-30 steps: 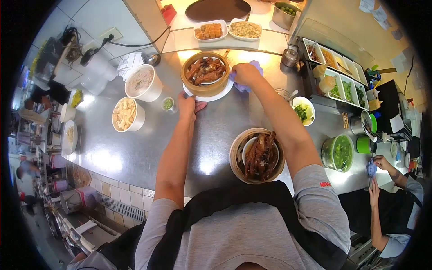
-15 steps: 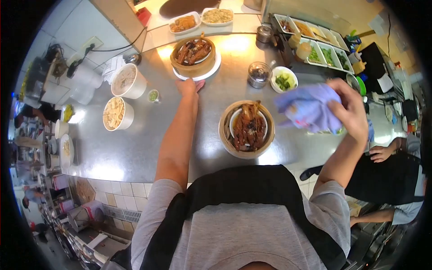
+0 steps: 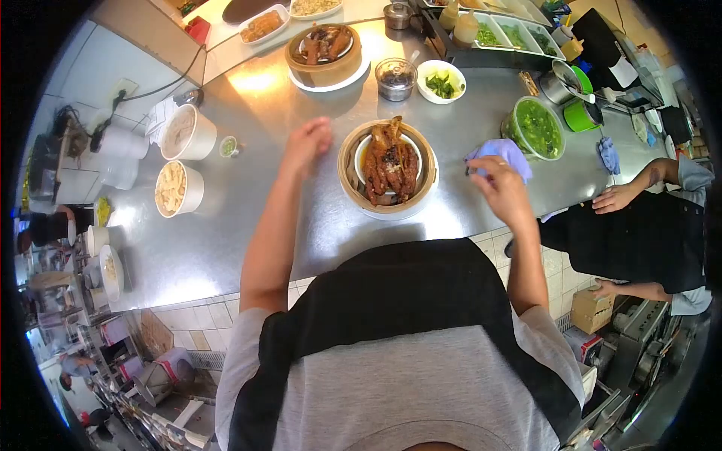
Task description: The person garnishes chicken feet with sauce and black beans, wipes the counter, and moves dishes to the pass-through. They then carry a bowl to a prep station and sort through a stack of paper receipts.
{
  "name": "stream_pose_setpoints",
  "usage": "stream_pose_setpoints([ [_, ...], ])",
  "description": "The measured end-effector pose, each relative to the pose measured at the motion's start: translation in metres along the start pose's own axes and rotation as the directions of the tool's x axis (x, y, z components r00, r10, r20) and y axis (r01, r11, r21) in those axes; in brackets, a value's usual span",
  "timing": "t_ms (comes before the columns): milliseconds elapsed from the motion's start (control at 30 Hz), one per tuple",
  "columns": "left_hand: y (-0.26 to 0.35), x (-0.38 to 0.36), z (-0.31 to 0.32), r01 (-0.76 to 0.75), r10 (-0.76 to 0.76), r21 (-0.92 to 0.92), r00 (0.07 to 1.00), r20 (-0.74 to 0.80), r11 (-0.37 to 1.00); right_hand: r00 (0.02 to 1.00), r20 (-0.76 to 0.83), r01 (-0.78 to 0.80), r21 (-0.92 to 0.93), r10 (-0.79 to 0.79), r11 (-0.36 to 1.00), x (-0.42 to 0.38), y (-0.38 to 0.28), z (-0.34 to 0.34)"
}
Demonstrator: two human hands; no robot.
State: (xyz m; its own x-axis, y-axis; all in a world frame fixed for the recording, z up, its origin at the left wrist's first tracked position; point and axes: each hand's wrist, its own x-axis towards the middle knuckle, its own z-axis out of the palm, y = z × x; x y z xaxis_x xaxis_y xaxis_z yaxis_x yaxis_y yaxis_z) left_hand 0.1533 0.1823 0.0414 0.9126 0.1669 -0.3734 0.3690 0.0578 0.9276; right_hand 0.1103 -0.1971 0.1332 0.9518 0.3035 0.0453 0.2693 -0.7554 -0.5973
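Both of our hands now sit low over the steel counter [image 3: 226,248], one on each side of the near bamboo steamer [image 3: 387,171]. Our right hand [image 3: 500,188] is closed around the purple cloth [image 3: 502,154], which half a second ago hung bunched up in the air and now lies pressed flat on the counter just right of the steamer, near the green soup pot [image 3: 535,128]. Our left hand [image 3: 304,143] holds nothing: its fingers are loosely curled and it hovers just left of the steamer's rim. A second ago it lay flat on the counter before the far steamer on its white plate [image 3: 325,52], which now stands well apart from us at the back edge, beside the small glass jar [image 3: 395,77] and the bowl of chopped greens [image 3: 441,81]. From this we judge that the far steamer is finished with, and that the near one, with its braised pieces in a white dish, is the thing now in hand, framed by both hands but touched by neither. Two paper tubs [image 3: 180,161] stand to our left. Another person's hand [image 3: 613,199] rests on the counter edge at the right, clear of ours.
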Motion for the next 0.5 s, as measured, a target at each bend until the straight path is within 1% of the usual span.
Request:
stream_pose_setpoints([
  [33, -0.009, -0.017, 0.001, -0.023, 0.023, 0.014, 1.000, 0.009, 1.000, 0.999, 0.049, -0.005, 0.117, -0.001, 0.993, 0.005, -0.001, 0.012],
  [67, -0.016, -0.036, 0.002, -0.046, 0.046, 0.028, 0.999, 0.018, 0.999, 0.999, 0.038, 0.006, 0.137, -0.011, 0.990, 0.013, -0.001, 0.021],
  [133, -0.022, -0.074, 0.011, -0.025, 0.027, 0.044, 0.999, -0.030, 0.999, 1.000, 0.005, 0.025, 0.178, -0.026, 0.984, 0.033, 0.001, 0.039],
  [200, -0.020, -0.109, 0.024, 0.065, -0.065, 0.019, 0.997, -0.030, 0.998, 0.999, -0.029, 0.027, 0.173, -0.023, 0.985, 0.047, 0.007, 0.055],
  [233, -0.025, -0.118, 0.028, 0.090, -0.090, 0.011, 0.996, -0.004, 0.996, 0.998, -0.062, 0.020, 0.162, -0.010, 0.987, 0.050, 0.010, 0.051],
  [267, -0.029, -0.124, 0.032, 0.110, -0.110, 0.008, 0.993, 0.029, 0.994, 0.992, -0.119, 0.045, 0.124, -0.030, 0.991, 0.051, 0.010, 0.041],
  [333, -0.029, -0.136, 0.043, 0.143, -0.142, -0.044, 0.990, 0.015, 0.989, 0.972, -0.225, 0.079, 0.044, -0.067, 0.996, 0.050, 0.014, 0.016],
  [367, -0.030, -0.135, 0.046, 0.130, -0.129, -0.058, 0.991, 0.026, 0.990, 0.933, -0.340, 0.096, -0.082, -0.119, 0.992, 0.053, 0.025, -0.001],
  [433, -0.034, -0.135, 0.049, 0.122, -0.121, -0.110, 0.992, 0.023, 0.986, 0.832, -0.487, 0.102, -0.339, -0.267, 0.935, 0.072, 0.058, -0.043],
  [500, -0.033, -0.136, 0.052, 0.115, -0.110, -0.103, 0.993, 0.051, 0.988, 0.812, -0.524, -0.046, -0.497, -0.258, 0.866, 0.099, 0.092, -0.095],
])
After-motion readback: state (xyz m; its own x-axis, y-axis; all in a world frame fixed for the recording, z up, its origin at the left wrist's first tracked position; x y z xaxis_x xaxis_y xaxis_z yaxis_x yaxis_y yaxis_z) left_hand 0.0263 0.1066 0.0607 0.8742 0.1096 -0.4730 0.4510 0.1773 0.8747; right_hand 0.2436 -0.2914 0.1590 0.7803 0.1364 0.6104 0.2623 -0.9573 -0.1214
